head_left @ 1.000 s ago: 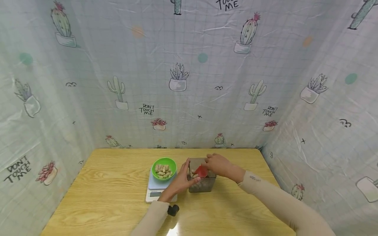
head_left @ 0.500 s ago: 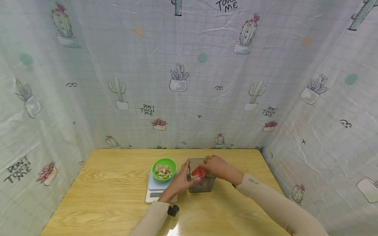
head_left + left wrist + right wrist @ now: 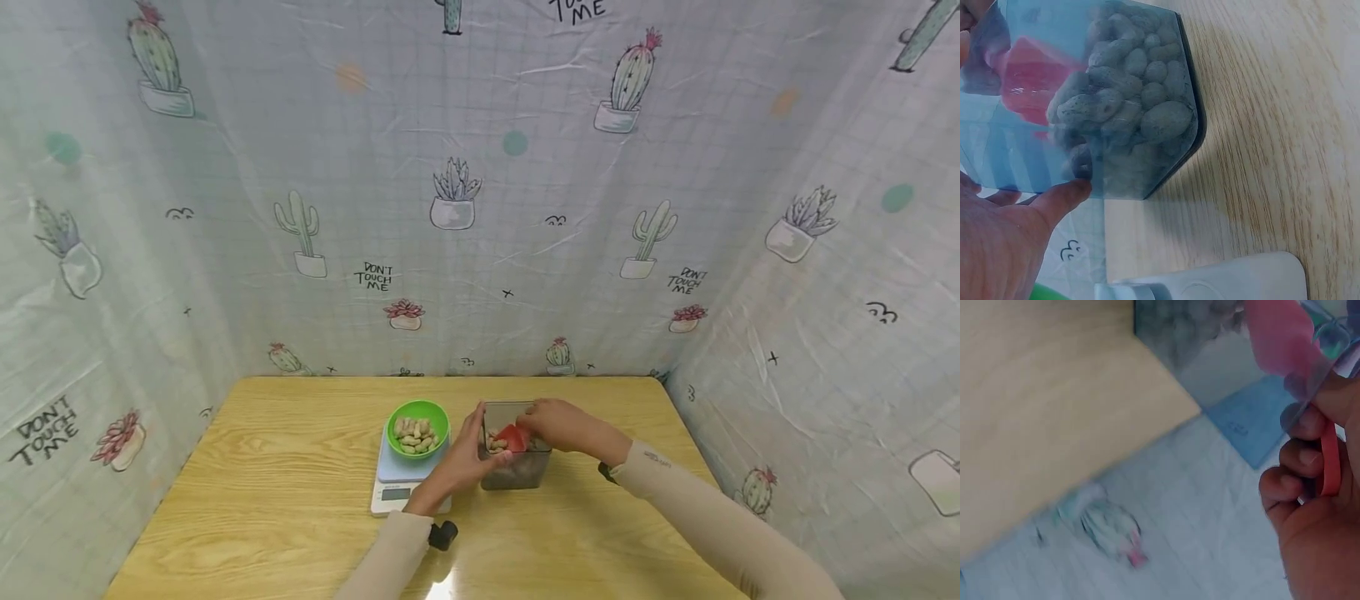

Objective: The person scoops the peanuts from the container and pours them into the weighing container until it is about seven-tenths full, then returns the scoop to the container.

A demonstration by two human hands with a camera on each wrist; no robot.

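A clear, dark-tinted square container [image 3: 517,475] stands on the table, part full of unshelled peanuts [image 3: 1129,94]. My left hand [image 3: 463,457] holds it at the left side, thumb on the near wall and fingers on the far part of that side. Curled round the handle of a red scoop [image 3: 512,437], my right hand [image 3: 566,427] is at the container's right rim. The scoop's handle [image 3: 1330,462] shows between palm and fingers in the right wrist view. Through the wall in the left wrist view, the scoop's head [image 3: 1035,75] lies against the peanuts.
Left of the container, a green bowl [image 3: 401,408] with peanuts [image 3: 415,435] sits on a white kitchen scale [image 3: 405,498]. The left forearm passes close by the scale's right edge. A wooden table [image 3: 285,467] is bordered by a cactus-print curtain [image 3: 337,317].
The scoop and right hand shifted left inside the container, then came back slightly right. The left hand, container, bowl and scale have stayed in place.
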